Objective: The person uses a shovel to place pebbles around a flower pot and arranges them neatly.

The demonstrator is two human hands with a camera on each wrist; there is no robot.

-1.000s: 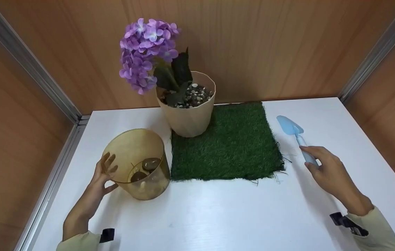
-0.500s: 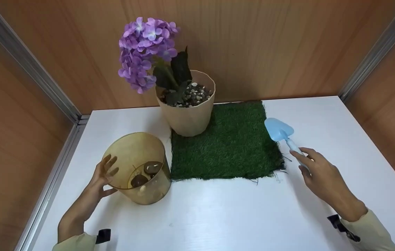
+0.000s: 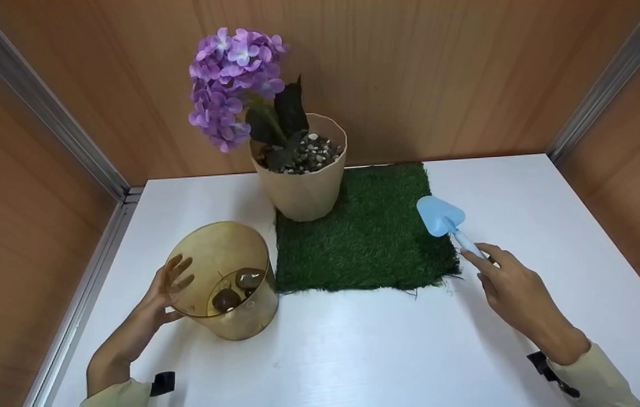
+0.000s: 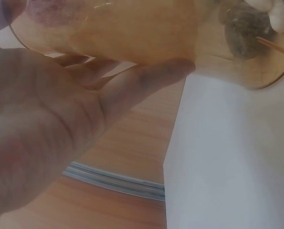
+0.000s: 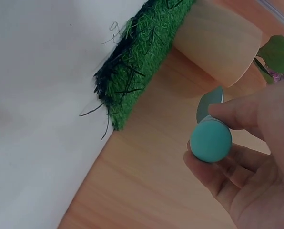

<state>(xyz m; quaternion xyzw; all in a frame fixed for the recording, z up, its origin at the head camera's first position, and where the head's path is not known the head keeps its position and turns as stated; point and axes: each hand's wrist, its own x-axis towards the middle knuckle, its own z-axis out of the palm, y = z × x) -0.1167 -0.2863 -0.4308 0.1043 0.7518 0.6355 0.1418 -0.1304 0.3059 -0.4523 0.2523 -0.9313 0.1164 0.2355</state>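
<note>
My left hand [image 3: 157,291] holds a see-through amber tub [image 3: 222,240] by its left side, fingers and thumb spread round the wall. At the tub's bottom lie two dark stones, one of them a brown stone [image 3: 226,300]. The left wrist view also shows white pebbles [image 4: 278,15] and a thin stick [image 4: 274,46] inside. My right hand [image 3: 517,294] grips a light blue garden trowel [image 3: 440,216] by its handle. The trowel's blade overlaps the right edge of the grass mat [image 3: 365,249] in the head view. In the right wrist view, thumb and fingers pinch the handle's round end [image 5: 211,140].
A cream flower pot [image 3: 303,195] with a purple hydrangea [image 3: 229,85] and pebbly soil stands on the mat's back left corner. Wood panels [image 3: 438,79] wall in the white table [image 3: 353,350] at the back and sides.
My right hand has carried the trowel leftward, from the bare table to over the mat's right edge, blade turned more face-up. The tub has shifted slightly nearer with my left hand.
</note>
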